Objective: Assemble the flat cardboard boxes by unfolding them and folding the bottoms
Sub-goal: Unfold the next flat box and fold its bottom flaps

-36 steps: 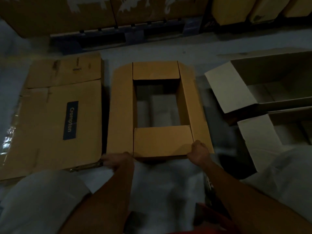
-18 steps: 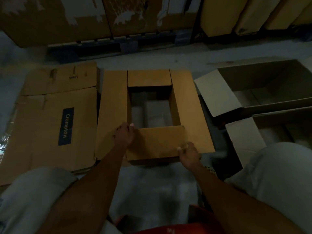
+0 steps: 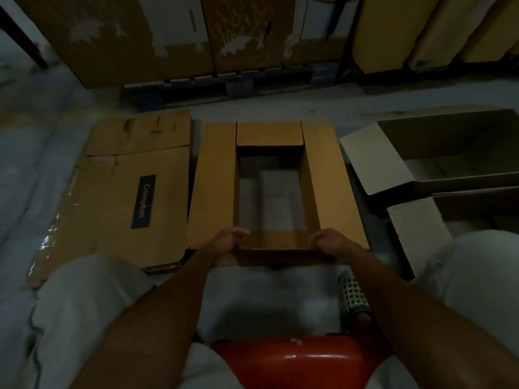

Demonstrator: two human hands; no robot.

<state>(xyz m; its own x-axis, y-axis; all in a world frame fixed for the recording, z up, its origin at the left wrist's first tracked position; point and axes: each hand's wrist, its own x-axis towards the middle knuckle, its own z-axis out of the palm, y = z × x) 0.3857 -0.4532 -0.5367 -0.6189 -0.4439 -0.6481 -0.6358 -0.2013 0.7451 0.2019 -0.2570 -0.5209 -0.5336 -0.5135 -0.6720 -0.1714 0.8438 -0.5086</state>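
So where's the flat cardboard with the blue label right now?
The flat brown cardboard with the blue label lies on the floor, left of the opened brown cardboard box.

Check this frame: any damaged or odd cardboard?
Yes. The flat Crompton box left of the open box looks worn: creased far flap, ragged near-left edge with shiny tape. The open box, near flap held by left hand and right hand, looks sound.

Matt brown cardboard box [image 3: 213, 186]
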